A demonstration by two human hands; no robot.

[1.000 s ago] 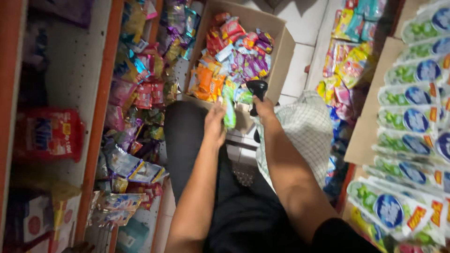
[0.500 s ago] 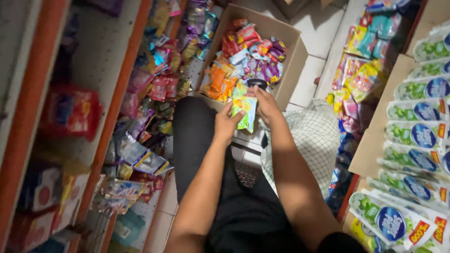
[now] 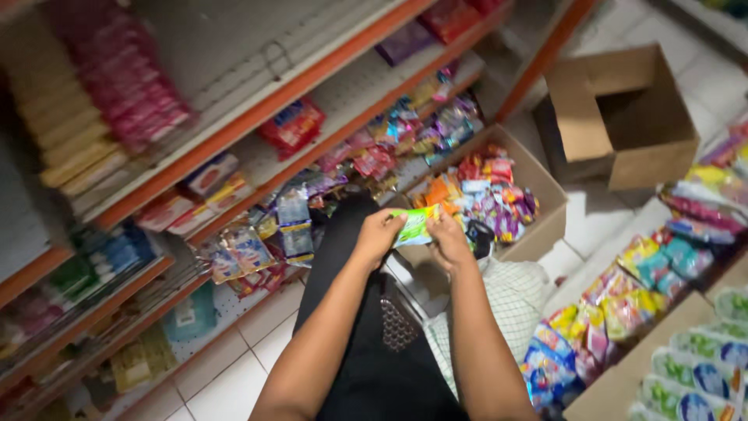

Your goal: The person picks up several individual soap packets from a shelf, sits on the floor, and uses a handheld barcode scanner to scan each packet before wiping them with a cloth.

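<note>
Both hands hold a small green snack packet point(image 3: 414, 224) between them, above my lap. My left hand point(image 3: 377, 234) grips its left end and my right hand point(image 3: 450, 238) grips its right end. Just beyond the packet sits an open cardboard box point(image 3: 545, 204) on the floor, filled with several colourful snack packets point(image 3: 491, 199). A small dark object point(image 3: 481, 236) shows just right of my right hand; I cannot tell what it is.
Orange-edged shelves point(image 3: 257, 117) with packets run along the left. An empty cardboard box point(image 3: 623, 117) stands on the white tiled floor farther back. More snack packets point(image 3: 623, 304) and a box of green-and-blue packs point(image 3: 693, 374) crowd the right.
The view has swung so more of the left shelves shows. Both hands lifted the green packet out of the box toward me and now hold it by its two ends.
</note>
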